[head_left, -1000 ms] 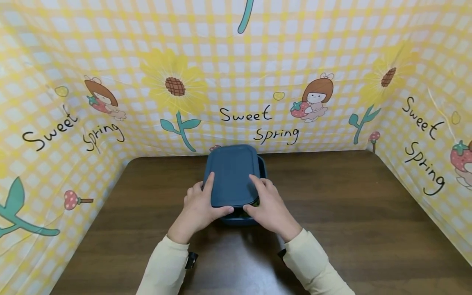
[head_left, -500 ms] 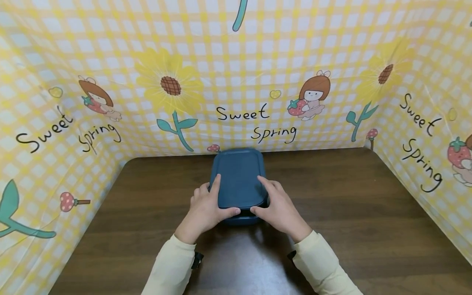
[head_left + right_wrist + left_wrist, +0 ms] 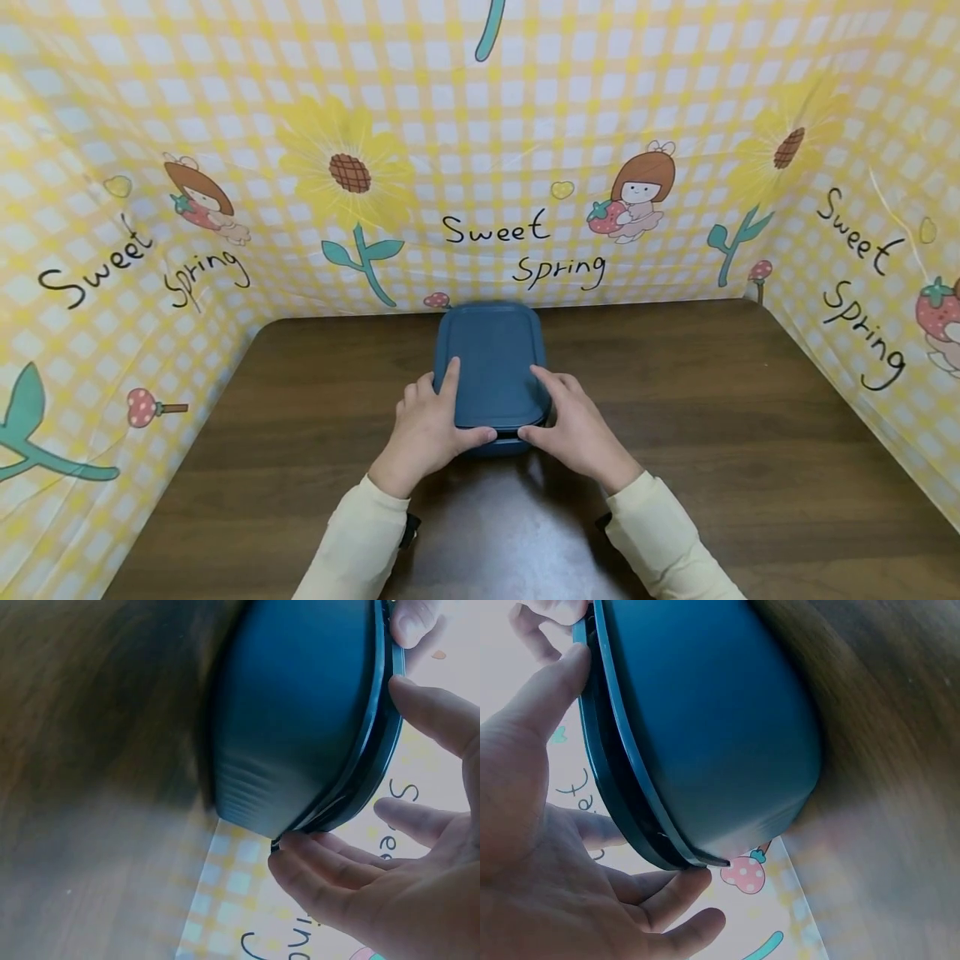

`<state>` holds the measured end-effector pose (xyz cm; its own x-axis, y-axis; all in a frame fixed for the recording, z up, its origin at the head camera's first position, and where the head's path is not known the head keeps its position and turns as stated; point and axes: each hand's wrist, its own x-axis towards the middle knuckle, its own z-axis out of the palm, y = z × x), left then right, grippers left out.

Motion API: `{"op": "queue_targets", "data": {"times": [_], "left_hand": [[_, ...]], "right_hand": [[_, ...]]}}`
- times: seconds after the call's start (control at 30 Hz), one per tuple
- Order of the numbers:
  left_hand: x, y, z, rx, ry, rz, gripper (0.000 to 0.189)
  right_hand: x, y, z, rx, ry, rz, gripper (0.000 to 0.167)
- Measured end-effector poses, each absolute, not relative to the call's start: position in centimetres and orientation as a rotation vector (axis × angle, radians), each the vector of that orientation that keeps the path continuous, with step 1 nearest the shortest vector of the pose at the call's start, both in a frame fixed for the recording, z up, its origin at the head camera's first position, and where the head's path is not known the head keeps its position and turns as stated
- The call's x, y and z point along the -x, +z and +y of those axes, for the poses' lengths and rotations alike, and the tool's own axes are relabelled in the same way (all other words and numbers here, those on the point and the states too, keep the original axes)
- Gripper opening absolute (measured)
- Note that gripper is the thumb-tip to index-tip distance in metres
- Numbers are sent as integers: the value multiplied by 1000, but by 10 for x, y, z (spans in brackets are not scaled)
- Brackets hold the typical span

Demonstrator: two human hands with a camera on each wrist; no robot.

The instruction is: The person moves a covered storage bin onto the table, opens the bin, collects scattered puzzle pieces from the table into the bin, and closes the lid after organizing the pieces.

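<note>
A dark blue rectangular lid [image 3: 497, 358] lies over a matching deep food container [image 3: 712, 727] at the far middle of the table. Along the near edge, a dark gap shows between lid and container rim. My left hand [image 3: 426, 427] holds the lid's left side, its thumb at the near edge and its index finger along the top. On the opposite side my right hand [image 3: 579, 425] grips the lid the same way, with its thumb close to the left one. Both wrist views show fingertips right at the lid's rim. Whatever the container holds is hidden under the lid.
The brown wooden table [image 3: 720, 433] extends to both sides and toward me. A yellow checked cloth [image 3: 480, 125] with flowers and lettering rises behind it and along both sides. The container stands close to the back cloth.
The lid has shifted right and now lines up with the container; its right rim and some green contents showed before. Both hands moved right along with it, and the near gap has narrowed.
</note>
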<state>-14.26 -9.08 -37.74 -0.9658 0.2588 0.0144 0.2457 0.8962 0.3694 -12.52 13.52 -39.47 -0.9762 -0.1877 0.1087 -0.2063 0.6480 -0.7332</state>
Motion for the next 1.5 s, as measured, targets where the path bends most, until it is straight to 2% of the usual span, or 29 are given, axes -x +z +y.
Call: {"op": "queue_targets", "data": {"times": [0.73, 1.0, 1.5], "left_hand": [[134, -383, -96, -407, 556, 3069, 114], [134, -385, -100, -414, 508, 3068, 113], [133, -386, -106, -514, 388, 3113, 107]], "right_hand": [[120, -394, 132, -356, 1208, -2918, 76], [119, -395, 130, -348, 1150, -2947, 88], [120, -395, 134, -376, 991, -2975, 82]]}}
